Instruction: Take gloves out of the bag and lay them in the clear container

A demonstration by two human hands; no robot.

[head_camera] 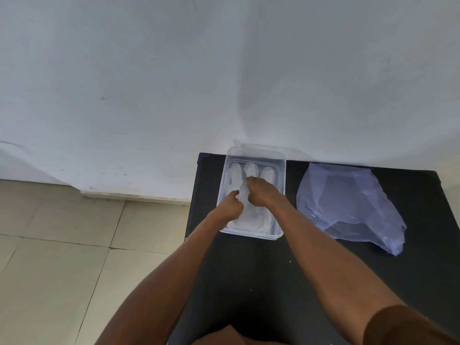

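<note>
Inside the clear container (280, 170) on the black desk (323, 270), white gloves (256, 217) lying flat, left hand (230, 207) and right hand (260, 192) both pinching the rubber between them, bluish bag (348, 205) lying well apart at right

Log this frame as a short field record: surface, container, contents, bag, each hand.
surface: black table, against a white wall
container: clear container, at the table's far left
contents: white gloves lying flat, fingers pointing to the wall
bag: pale blue plastic bag, right of the container, apart from it, lying slack
left hand: inside the container, pinching glove material
right hand: inside the container, gripping the same bunched material
</note>
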